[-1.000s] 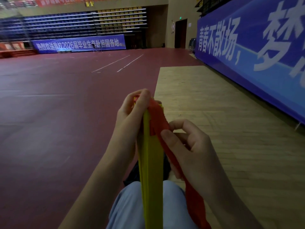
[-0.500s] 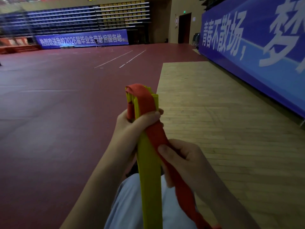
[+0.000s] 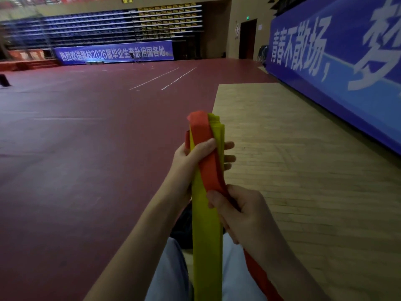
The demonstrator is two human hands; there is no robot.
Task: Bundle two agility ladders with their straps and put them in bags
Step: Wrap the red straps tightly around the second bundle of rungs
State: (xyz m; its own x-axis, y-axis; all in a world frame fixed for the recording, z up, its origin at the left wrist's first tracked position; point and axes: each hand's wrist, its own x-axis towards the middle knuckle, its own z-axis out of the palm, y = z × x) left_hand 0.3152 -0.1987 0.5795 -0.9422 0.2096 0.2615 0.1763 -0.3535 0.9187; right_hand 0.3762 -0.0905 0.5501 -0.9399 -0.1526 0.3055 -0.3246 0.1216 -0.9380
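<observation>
- Over the lap, near centre, the stack of yellow rungs (image 3: 207, 235) stands on end; its long axis runs from the near edge up and away, top end pointing far
- left hand (image 3: 191, 157) curls round the upper part, thumb pressing the red strap (image 3: 206, 161) on the rungs
- right hand (image 3: 240, 213) grips the strap lower down; the strap loops over the top end and trails to the near right

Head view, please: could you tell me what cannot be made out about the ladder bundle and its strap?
Lower end of the yellow ladder bundle: cut off by the head view's bottom edge.
Tail of the red strap: hidden under the right hand, then cut off by the same edge.
Strap's path behind the bundle: hidden by the bundle and the left hand.
Bags, second ladder: not seen in the head view.
</observation>
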